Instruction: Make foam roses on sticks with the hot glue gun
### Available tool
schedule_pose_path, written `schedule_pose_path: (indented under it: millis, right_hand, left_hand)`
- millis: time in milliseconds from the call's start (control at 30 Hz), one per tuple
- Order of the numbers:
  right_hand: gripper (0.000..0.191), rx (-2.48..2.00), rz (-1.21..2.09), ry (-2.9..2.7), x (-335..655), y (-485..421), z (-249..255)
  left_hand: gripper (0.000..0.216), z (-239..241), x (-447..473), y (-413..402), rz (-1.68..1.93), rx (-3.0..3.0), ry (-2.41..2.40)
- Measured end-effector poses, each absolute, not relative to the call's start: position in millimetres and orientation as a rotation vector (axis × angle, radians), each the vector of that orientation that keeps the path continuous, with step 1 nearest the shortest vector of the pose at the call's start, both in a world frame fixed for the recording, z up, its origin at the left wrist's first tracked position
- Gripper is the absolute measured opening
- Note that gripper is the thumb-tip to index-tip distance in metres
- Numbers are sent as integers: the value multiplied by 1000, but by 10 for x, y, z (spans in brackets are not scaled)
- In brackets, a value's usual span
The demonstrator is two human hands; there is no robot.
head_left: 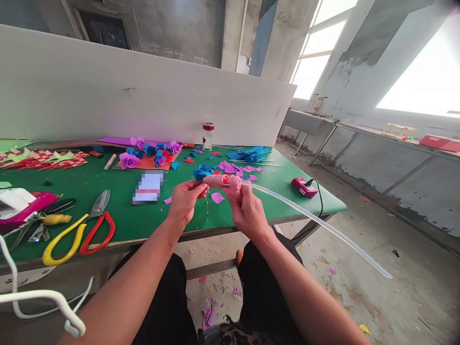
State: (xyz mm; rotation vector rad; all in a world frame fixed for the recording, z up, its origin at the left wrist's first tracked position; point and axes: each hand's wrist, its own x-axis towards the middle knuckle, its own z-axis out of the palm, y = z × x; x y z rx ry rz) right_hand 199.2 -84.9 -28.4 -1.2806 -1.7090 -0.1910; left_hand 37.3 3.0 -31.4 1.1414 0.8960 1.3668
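Note:
My right hand (250,209) is wrapped round a pink hot glue gun (219,180), and a long clear glue stick (316,215) trails out of its back to the right. The gun's tip points left, right at the underside of a blue paper flower (203,171). My left hand (184,199) pinches this flower from below; the fingertips partly hide where it is held. Whether the tip touches the paper, I cannot tell. Loose purple paper petals (232,167) lie just behind the gun, and a single purple petal (217,198) lies below it.
Finished purple and blue paper flowers (130,160) sit at the back left, near a glass jar (208,137). Red-and-yellow-handled scissors (98,211) lie at the left front. A red power socket (304,187) with a black cord is on the right of the green table (280,165).

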Motion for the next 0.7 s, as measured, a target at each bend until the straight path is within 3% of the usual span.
schedule_pose_path:
  millis: [700]
  right_hand:
    - [26,-1295,-129,-1651,2021,-832,-328]
  left_hand:
    - [36,-299,375,23,1355,1068,844]
